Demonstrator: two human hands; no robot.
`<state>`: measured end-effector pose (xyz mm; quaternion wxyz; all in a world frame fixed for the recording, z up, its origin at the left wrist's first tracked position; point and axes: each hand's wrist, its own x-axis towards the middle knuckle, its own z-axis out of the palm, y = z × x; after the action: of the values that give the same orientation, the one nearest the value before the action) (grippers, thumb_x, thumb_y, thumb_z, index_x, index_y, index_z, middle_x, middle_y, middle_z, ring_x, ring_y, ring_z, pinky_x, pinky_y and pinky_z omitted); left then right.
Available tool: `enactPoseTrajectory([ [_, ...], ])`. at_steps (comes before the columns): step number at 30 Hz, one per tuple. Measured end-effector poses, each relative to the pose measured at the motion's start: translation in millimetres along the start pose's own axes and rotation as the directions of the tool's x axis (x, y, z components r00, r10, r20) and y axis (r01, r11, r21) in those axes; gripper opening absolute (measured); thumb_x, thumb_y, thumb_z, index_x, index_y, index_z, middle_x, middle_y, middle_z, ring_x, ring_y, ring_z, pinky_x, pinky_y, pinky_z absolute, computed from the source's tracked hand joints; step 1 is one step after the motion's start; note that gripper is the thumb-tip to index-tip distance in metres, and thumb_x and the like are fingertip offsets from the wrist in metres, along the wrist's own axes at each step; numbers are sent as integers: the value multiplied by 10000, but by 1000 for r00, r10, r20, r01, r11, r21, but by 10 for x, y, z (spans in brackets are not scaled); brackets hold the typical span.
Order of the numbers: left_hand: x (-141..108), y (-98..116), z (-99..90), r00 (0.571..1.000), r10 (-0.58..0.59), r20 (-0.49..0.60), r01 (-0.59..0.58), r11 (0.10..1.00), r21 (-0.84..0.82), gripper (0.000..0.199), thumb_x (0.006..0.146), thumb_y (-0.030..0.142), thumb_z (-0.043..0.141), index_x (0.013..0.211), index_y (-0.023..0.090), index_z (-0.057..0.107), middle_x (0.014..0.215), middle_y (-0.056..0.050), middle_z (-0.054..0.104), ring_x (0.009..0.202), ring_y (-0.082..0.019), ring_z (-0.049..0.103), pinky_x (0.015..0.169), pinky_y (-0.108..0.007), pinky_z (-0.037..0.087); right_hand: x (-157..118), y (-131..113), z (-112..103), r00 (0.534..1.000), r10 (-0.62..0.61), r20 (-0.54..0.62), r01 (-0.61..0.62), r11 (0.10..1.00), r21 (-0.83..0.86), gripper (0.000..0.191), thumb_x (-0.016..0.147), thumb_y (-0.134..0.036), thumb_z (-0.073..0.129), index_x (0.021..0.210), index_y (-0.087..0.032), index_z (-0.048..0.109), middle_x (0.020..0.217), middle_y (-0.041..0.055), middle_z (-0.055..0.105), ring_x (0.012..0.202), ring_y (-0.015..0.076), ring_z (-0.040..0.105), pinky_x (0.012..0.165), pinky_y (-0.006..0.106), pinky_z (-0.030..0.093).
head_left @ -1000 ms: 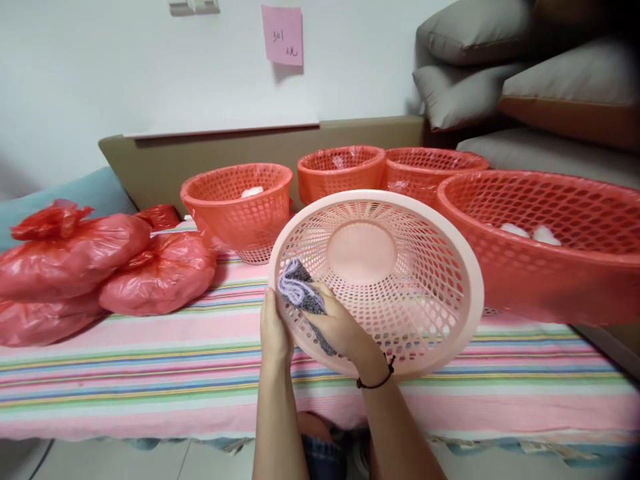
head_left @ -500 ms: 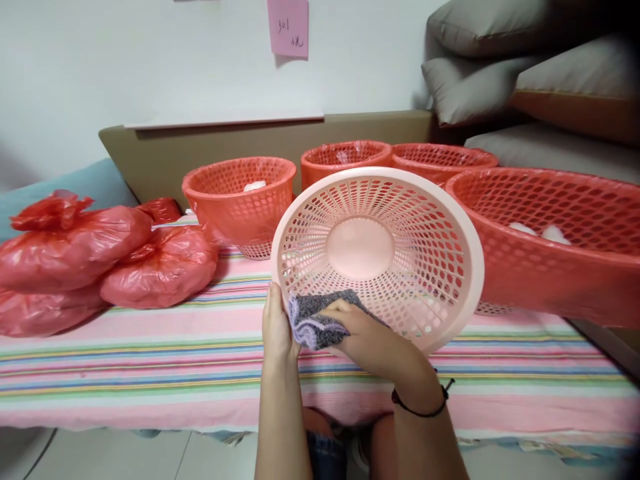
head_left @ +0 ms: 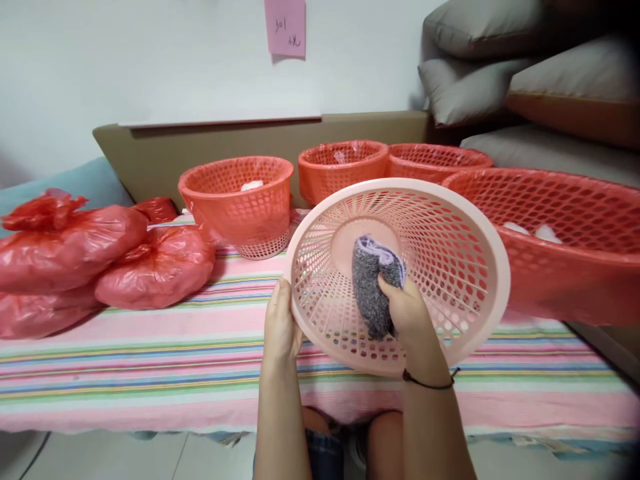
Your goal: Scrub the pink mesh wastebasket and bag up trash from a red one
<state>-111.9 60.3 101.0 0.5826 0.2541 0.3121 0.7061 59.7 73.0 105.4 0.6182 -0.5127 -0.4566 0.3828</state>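
A pale pink perforated basket (head_left: 495, 267) is tilted with its open mouth toward me, above the striped cloth. My left hand (head_left: 281, 327) grips its rim at the lower left, thumb on the outer edge. Inside the basket, my right hand (head_left: 407, 310) holds a folded grey cloth (head_left: 371, 287) with a lilac edge. The cloth is in front of the basket's lower inner wall and overlaps part of its round bottom. A dark cord bracelet circles my right wrist.
Red-lined baskets (head_left: 235, 193) stand behind and at the right (head_left: 565, 267), some with white items inside. Tied red bags (head_left: 155, 267) lie at the left on the striped cloth (head_left: 150, 360). Grey cushions (head_left: 480, 87) are stacked at the back right.
My right hand and the grey cloth have moved from the basket's lower left rim to its inside, near the middle. The basket has shifted slightly right and down and is tilted further back.
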Motion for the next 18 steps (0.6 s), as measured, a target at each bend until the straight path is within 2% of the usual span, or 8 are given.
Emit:
enactPoseTrajectory([
  [2,-2,7,-8,1000,5,20,-5,1000,20,523,825,499,701,1217,154,674,1351,-141,640,1304,-313,552,1126,-461,416,82,135,41,995,-13,-102,12,1000,-19,461,801,-383,605,1197,-158,673,1198,117,708,1154,275,624,1065,455,427],
  [4,-6,10,-18,999,18,29,-19,999,39,512,814,494,716,1200,160,686,1338,-131,650,1304,-306,553,1123,-442,421,151,259,88,991,-30,-133,22,998,-66,454,816,-353,572,1219,-162,659,1260,124,679,1194,259,602,1087,436,400],
  [10,-30,27,-59,994,-2,111,-10,994,105,534,778,532,737,1167,168,709,1282,-131,685,1256,-310,590,1084,-436,455,325,510,239,984,-76,-164,46,982,-182,417,871,-342,502,1205,-152,663,1171,145,713,1150,262,615,1065,438,411],
  [14,-33,38,-117,984,-16,178,-9,990,139,481,794,506,732,1142,175,729,1252,-118,704,1202,-283,626,1059,-394,471,444,597,296,962,-179,-206,128,962,-240,459,881,-313,469,1285,-151,612,1244,136,681,1167,254,610,1062,436,423],
  [16,-32,37,-150,984,-24,176,-5,987,161,461,787,503,741,1113,177,744,1199,-110,729,1139,-269,659,1026,-376,490,503,687,319,953,-246,-175,192,941,-278,505,853,-247,460,1332,-133,574,1317,141,641,1218,247,585,1098,431,394],
  [18,-33,34,-177,984,-21,179,-13,982,186,454,770,503,757,1081,173,757,1147,-107,748,1078,-262,683,992,-364,504,544,827,358,960,-270,-80,227,909,-350,552,825,-194,452,1365,-124,546,1364,147,609,1263,251,557,1127,441,364],
])
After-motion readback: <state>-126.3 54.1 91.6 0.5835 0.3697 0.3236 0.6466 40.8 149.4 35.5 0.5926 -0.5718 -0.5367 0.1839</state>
